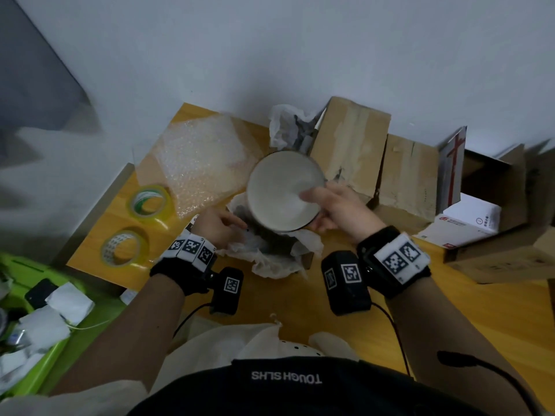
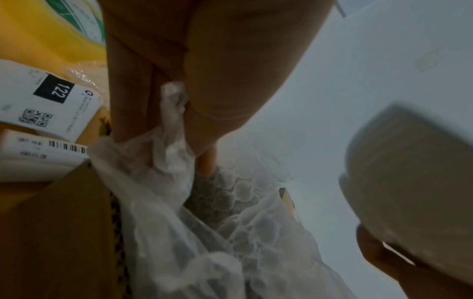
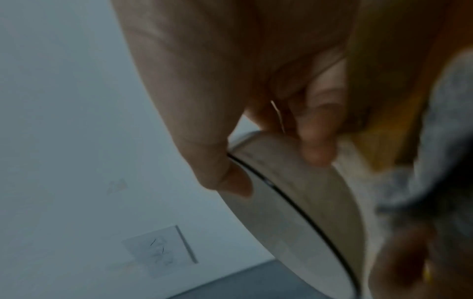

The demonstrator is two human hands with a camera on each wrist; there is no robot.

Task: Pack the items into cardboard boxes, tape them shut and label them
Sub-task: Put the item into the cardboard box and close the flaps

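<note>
- A green bin (image 1: 36,349) sits at the far left, below the edge of the surface (image 1: 450,319), with white packets lying in it.
- Two rolls of tape lie flat on the left part of the wooden surface: a greenish-yellow roll (image 1: 151,204) farther away and a printed clear roll (image 1: 123,247) nearer, close together but apart.
- A sheet of bubble wrap (image 1: 201,163) is spread just beyond the rolls.
- The left hand (image 1: 217,226) pinches the white wrapping paper (image 2: 163,182) at the left edge of a small open cardboard box (image 2: 64,232), its fingers closed on a fold of it; bubble-textured padding lines the inside.
- A white bowl (image 1: 283,189) with a thin dark rim is held tilted above that box, opening toward the camera.
- The right hand (image 1: 336,207) grips the bowl at its right rim, thumb inside and fingers under the outer wall.
- Beyond the bowl, crumpled white paper (image 1: 285,127) sticks out beside a brown cardboard box (image 1: 351,145) with raised flaps.
- Farther right, a larger open carton (image 1: 495,250) holds a white printed box (image 1: 468,220).
</note>
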